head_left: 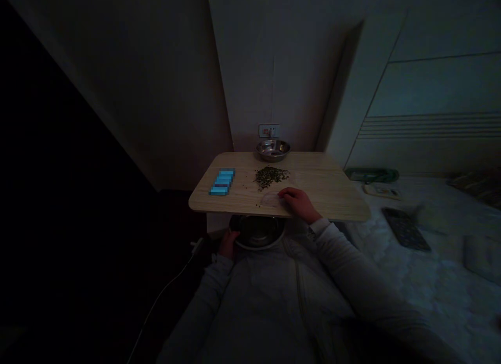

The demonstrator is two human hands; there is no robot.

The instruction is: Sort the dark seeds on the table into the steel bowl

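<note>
Small dark green bits (pixel 270 176), perhaps dried leaves or seeds, lie in a loose pile on a light wooden table (pixel 321 176). My right hand (pixel 298 203) rests at the near side of the table, its fingers closed on the edge of a thin, translucent piece with a rounded outline (pixel 270 199). A few stray bits lie beside that piece. Below the table's front edge, at my lap, my left hand (pixel 228 245) grips the left rim of a wide metal bowl (pixel 258 233). The table edge hides the bowl's far side, and the dim light obscures its contents.
A second, shiny metal bowl (pixel 273 151) stands at the table's back, below a wall socket (pixel 269 130). A phone with a blue pixelated screen (pixel 223 182) lies at the left. A bed (pixel 410 270) with a dark tablet-like object (pixel 406 228) is at right; a white cable (pixel 164 291) hangs at left.
</note>
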